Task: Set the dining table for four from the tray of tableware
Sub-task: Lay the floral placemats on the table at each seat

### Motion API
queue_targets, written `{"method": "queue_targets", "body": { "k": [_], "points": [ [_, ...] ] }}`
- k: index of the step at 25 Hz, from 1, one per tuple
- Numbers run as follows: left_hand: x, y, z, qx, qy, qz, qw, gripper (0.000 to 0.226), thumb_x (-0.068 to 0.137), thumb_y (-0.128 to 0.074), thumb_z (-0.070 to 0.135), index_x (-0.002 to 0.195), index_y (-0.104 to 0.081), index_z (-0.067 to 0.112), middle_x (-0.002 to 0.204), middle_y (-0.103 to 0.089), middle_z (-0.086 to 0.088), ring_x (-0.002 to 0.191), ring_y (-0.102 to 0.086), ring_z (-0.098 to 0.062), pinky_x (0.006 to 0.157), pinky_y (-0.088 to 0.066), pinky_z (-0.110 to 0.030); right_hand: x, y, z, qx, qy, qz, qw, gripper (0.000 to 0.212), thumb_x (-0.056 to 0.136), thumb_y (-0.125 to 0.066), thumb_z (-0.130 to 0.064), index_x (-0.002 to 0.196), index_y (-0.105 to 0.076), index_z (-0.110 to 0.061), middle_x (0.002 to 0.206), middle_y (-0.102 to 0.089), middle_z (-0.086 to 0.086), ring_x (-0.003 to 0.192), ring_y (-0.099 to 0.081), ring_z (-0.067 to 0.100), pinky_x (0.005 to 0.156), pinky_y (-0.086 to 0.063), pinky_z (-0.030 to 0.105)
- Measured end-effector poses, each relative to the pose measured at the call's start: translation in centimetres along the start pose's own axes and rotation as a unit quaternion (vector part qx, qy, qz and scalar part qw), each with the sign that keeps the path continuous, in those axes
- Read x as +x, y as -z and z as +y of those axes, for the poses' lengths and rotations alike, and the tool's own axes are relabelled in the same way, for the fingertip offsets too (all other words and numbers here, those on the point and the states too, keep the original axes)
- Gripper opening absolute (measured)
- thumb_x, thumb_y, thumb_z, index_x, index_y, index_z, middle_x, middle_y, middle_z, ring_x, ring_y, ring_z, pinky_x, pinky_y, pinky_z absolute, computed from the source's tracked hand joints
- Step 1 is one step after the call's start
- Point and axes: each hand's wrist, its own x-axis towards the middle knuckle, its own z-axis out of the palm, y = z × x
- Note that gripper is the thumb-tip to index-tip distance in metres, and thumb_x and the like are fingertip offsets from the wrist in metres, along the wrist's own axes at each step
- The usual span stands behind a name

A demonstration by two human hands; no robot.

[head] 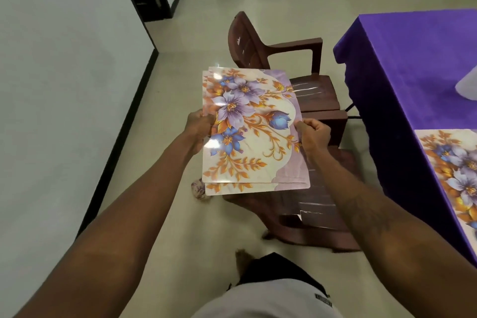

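Holding mats mid-frame, clear of table at right: left hand, right hand pinching opposite edges. Risk: glossy sheets sliding apart, lower one dropping.

Floral placemats: one held stack showing at least two offset sheets, exact number indeterminate, plus one laid placemat. Brown chairs: two, the far chair and the near chair. Purple-covered table: one.
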Motion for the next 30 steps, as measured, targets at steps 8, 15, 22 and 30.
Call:
{"method": "queue_targets", "body": {
  "k": [8, 15, 22, 30],
  "points": [
    [13.2, 5.2, 4.8, 0.015, 0.013, -0.052, 0.998, 0.017, 0.1, -0.059, 0.012, 0.103, -0.075, 0.007, 0.091, -0.078, -0.009, 0.069, -0.074, -0.019, 0.07, -0.061, -0.031, 4.9, -11.2, -3.2, -0.006, 0.019, 0.072, 0.997, 0.015, 0.093, -0.069, -0.015, 0.097, -0.068, -0.001, 0.082, -0.07, 0.003, 0.06, -0.067, -0.002, 0.049, -0.05, 0.016],
    [26.7, 10.6, 6.6, 0.032, -0.018, -0.15, 0.988, 0.028, 0.104, -0.058, 0.033, 0.11, -0.074, 0.011, 0.101, -0.078, -0.009, 0.08, -0.072, -0.021, 0.071, -0.059, -0.031, 8.4, -22.4, -4.6, -0.034, 0.052, 0.157, 0.986, 0.019, 0.083, -0.07, -0.022, 0.089, -0.064, -0.005, 0.078, -0.064, 0.005, 0.07, -0.059, 0.016, 0.061, -0.052, 0.034],
    [40.7, 16.7, 12.6, 0.097, -0.06, -0.21, 0.971, 0.04, 0.1, -0.06, 0.046, 0.105, -0.073, 0.009, 0.1, -0.078, -0.012, 0.086, -0.074, -0.027, 0.079, -0.061, -0.041, 10.7, -35.2, -7.7, -0.004, 0.028, 0.227, 0.973, 0.021, 0.079, -0.066, -0.034, 0.086, -0.06, -0.016, 0.093, -0.07, 0.017, 0.087, -0.073, 0.033, 0.072, -0.061, 0.057],
    [53.7, 14.0, 18.3, 0.118, -0.065, -0.294, 0.946, 0.021, 0.101, -0.051, 0.017, 0.097, -0.072, 0.019, 0.088, -0.073, -0.003, 0.068, -0.066, -0.015, 0.062, -0.052, -0.024, 18.8, -42.0, -11.6, -0.042, 0.054, 0.308, 0.949, 0.029, 0.097, -0.066, -0.042, 0.094, -0.06, -0.014, 0.092, -0.07, 0.002, 0.086, -0.072, 0.016, 0.062, -0.059, 0.03]
  ]
}}
